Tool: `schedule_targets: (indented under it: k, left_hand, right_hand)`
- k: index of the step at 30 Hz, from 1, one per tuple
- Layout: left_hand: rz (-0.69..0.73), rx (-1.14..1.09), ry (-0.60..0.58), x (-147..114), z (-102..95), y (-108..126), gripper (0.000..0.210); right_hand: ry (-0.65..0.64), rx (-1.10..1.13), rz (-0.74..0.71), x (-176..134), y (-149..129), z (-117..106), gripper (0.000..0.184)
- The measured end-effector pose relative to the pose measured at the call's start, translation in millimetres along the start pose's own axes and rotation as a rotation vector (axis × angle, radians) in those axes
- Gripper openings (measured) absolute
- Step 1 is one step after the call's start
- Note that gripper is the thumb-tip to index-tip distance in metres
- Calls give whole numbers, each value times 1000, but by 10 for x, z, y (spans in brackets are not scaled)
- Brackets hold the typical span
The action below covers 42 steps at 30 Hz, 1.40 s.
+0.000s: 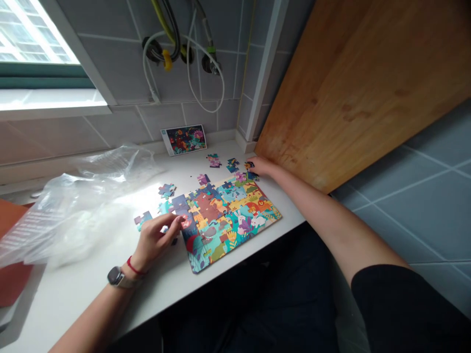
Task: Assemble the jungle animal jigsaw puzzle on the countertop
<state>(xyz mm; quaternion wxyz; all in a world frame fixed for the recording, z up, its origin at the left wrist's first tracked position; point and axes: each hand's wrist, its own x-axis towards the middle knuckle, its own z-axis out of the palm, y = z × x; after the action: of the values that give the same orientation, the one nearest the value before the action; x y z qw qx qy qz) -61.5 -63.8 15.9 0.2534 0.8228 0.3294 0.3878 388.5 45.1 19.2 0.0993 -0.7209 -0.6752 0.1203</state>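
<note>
Clearly, a partly joined jigsaw puzzle (221, 215) is laid near the front edge of the counter (158, 287), with loose pieces (167, 190) scattered along its far and left sides. The left hand (156, 235) is half curled at the puzzle's left edge; whether anything is pinched cannot be told. The right hand (259, 166) is placed beyond the far right corner, fingers bent at a dark piece (249, 165), its grip unclear. Tabs are best matched by colour, then pressed flat while joined parts are steadied. No writing can be read on the picture card (186, 139).
</note>
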Motion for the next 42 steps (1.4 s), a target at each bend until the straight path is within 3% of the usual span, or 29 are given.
schedule_targets:
  k: [5, 10, 19, 22, 24, 28, 34, 37, 39, 42]
  left_hand:
    - [-5, -8, 17, -1, 4, -9, 30]
    - [-21, -8, 11, -35, 7, -19, 31]
    - [-24, 1, 20, 14, -11, 21, 32]
    - [-46, 8, 9, 18, -11, 17, 33]
    - [-53, 14, 0, 18, -8, 20, 32]
    - [-62, 16, -13, 23, 6, 41, 34]
    - [-60, 8, -12, 17, 11, 37, 35]
    - [-78, 10, -8, 7, 6, 16, 36]
    - [-81, 12, -4, 2, 3, 5, 37]
    - [-75, 3, -1, -3, 5, -3, 36]
  right_hand:
    - [-96, -8, 49, 164, -36, -35, 59]
    - [-78, 11, 76, 137, 24, -79, 68]
    - [146, 77, 142, 23, 170, -79, 45]
    - [251, 219, 135, -79, 117, -114, 29]
    - [261, 411, 105, -212, -11, -132, 29]
    - [-39, 750, 4, -615, -438, -103, 32]
    - [-359, 872, -178, -1136, -1049, 31, 27]
    - [-448, 917, -213, -1276, -1236, 138, 28]
    - [-487, 934, -242, -1343, -1318, 208, 38]
    - [-485, 914, -281, -1426, -1399, 272, 48]
